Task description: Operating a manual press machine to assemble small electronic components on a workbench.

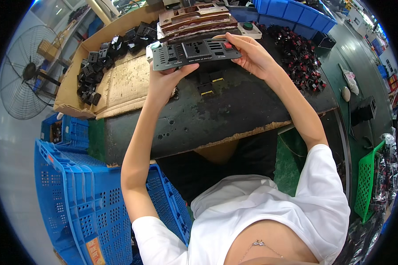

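Observation:
Both my hands hold up a long black socket panel (197, 56) over the far part of the worktable. It carries a wide socket in its middle, slotted vents and a red rocker switch (227, 45) near its right end. My left hand (165, 80) grips the panel's left part from below, thumb along the near edge. At the other end, my right hand (254, 55) pinches the panel, fingers beside the red switch. Beneath it, two small black parts with yellow strips (206, 92) lie on the dark tabletop (234, 106). Behind the panel stands a layered metal-and-brown fixture (197, 21).
A green button box (248, 27) flanks the fixture. Left is a cardboard tray (124, 84) with black sockets (90, 73); right, a heap of red-and-black switches (294, 57). A blue bin (296, 17) stands behind, blue crates (93, 198) lower left, a green basket (365, 185) right.

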A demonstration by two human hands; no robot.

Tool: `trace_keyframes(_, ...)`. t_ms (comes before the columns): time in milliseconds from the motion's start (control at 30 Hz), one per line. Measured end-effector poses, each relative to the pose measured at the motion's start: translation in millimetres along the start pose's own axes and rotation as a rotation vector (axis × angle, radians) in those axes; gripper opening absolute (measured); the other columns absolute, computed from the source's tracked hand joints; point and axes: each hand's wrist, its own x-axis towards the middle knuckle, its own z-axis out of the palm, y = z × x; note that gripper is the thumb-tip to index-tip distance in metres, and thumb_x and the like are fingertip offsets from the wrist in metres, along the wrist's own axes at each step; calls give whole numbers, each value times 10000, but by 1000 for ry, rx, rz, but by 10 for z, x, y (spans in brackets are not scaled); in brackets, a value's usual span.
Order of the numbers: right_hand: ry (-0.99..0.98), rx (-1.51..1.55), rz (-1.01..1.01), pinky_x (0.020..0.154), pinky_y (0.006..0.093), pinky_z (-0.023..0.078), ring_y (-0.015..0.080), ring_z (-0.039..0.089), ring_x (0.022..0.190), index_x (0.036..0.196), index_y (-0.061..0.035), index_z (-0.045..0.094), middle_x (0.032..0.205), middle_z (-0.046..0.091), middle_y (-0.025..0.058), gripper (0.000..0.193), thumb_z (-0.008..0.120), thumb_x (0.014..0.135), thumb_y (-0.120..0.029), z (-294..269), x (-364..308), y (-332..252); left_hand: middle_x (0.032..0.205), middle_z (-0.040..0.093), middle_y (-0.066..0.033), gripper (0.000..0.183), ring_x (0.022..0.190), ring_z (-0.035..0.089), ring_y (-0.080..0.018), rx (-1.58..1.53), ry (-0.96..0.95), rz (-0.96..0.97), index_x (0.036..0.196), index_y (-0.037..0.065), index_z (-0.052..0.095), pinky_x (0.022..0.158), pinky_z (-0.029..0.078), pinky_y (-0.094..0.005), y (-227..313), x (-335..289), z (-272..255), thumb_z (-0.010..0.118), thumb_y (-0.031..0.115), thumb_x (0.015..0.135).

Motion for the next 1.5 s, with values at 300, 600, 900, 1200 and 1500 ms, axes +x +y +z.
trace_keyframes(300, 30, -3, 9, 440, 97, 408, -13, 477, 507, 1060, -11, 560, 766, 593, -13, 338, 497, 878, -289, 23, -2, -11, 868, 629, -28, 260, 767, 566, -75, -2, -6, 23, 891, 17, 610, 696, 459, -221, 1, 1, -11, 728, 21, 659)
trace_keyframes(600, 0, 1, 25, 466, 108, 434, -6, 517, 550, 1036, -13, 564, 776, 600, -12, 327, 501, 875, -290, 8, -20, -29, 879, 627, -29, 263, 769, 562, -72, 7, -25, 13, 899, 11, 607, 705, 455, -223, 18, -1, 0, 722, 14, 663)
trace_keyframes(900, 67, 100, 64, 518, 171, 440, 19, 448, 498, 640, -115, 476, 558, 432, -75, 321, 490, 880, -327, 66, -30, -90, 843, 624, -16, 244, 734, 557, -59, -19, 49, 11, 873, 4, 613, 657, 456, -197, 62, -20, 12, 723, -2, 655)
trace_keyframes(1200, -16, 166, 28, 492, 161, 383, 21, 458, 527, 997, -10, 547, 608, 500, -56, 308, 445, 905, -285, 135, -47, -93, 956, 589, -97, 279, 782, 587, -174, -299, 200, 283, 970, -9, 559, 604, 485, -307, 267, -7, -116, 588, -93, 706)
trace_keyframes(1500, -82, -52, 14, 490, 176, 341, 38, 426, 509, 1042, 43, 532, 538, 447, -38, 414, 400, 917, -329, 155, -71, -100, 1127, 463, -122, 853, 940, 473, -199, -984, 16, 821, 1213, -34, 339, 762, 431, -306, 1835, -172, -968, 643, 526, 645)
